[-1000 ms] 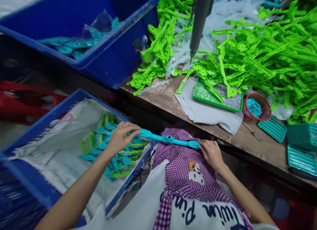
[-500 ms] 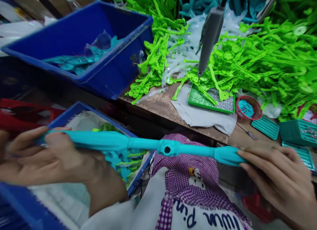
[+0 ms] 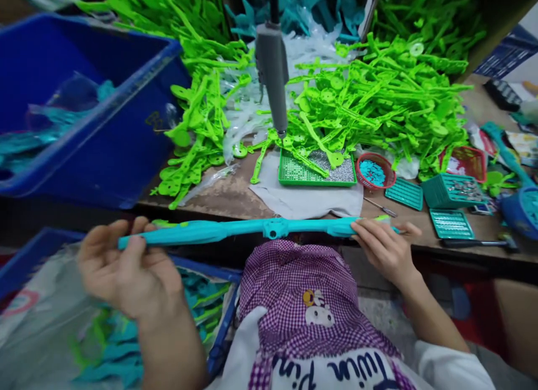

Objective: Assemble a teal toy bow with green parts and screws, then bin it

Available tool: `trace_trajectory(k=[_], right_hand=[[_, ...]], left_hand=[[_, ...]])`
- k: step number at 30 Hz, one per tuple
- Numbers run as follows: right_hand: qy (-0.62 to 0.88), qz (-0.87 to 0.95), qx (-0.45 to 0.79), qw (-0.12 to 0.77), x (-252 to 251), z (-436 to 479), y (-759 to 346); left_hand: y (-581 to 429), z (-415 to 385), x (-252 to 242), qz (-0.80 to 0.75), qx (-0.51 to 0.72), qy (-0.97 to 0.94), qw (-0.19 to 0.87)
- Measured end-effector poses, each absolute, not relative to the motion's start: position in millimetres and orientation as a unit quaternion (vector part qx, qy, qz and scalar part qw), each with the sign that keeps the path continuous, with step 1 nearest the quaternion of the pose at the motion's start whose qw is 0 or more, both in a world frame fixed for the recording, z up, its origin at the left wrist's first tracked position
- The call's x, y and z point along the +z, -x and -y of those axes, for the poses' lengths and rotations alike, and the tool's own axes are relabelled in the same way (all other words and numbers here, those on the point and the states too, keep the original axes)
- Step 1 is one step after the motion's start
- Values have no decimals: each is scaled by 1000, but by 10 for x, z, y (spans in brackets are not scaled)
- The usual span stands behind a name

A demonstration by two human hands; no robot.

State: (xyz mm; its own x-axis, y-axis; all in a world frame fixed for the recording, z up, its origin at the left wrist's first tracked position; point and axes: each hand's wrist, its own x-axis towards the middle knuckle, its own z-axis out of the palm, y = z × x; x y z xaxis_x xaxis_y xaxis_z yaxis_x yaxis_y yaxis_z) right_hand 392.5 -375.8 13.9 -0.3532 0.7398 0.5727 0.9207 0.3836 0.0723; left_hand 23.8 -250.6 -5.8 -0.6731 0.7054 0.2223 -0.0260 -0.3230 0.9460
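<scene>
A long turquoise plastic part (image 3: 239,227) with a round hub and a dark hole near its middle is stretched level between my hands, above my lap. My left hand (image 3: 130,272) pinches its left end between thumb and fingers. The right end is gripped by my right hand (image 3: 384,247), fingers over the top. Slivers of lime green show along the part's far edge near both ends; what they belong to is mostly hidden. Beyond it, a grey electric screwdriver (image 3: 272,70) hangs tip down over a green tray (image 3: 317,182) of small metal pieces.
Lime green plastic parts (image 3: 370,104) are heaped across the bench (image 3: 202,202). A large blue bin (image 3: 155,87) stands left, and a lower blue crate (image 3: 229,275) holds turquoise and green parts. A red basket (image 3: 374,184), teal racks (image 3: 404,194) and a hammer (image 3: 474,243) lie to the right.
The view has swung right, bringing more of the bench's right side into sight. Both hands still hold the turquoise part, now farther from the camera and closer to the bench edge.
</scene>
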Motion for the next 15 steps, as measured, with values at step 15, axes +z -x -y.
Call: trace_trajectory(k=[15], right_hand=[[659,521,72,539,-407,3789,-4504]], left_hand=[[-98,2442,-657,-521,660,-360,404]])
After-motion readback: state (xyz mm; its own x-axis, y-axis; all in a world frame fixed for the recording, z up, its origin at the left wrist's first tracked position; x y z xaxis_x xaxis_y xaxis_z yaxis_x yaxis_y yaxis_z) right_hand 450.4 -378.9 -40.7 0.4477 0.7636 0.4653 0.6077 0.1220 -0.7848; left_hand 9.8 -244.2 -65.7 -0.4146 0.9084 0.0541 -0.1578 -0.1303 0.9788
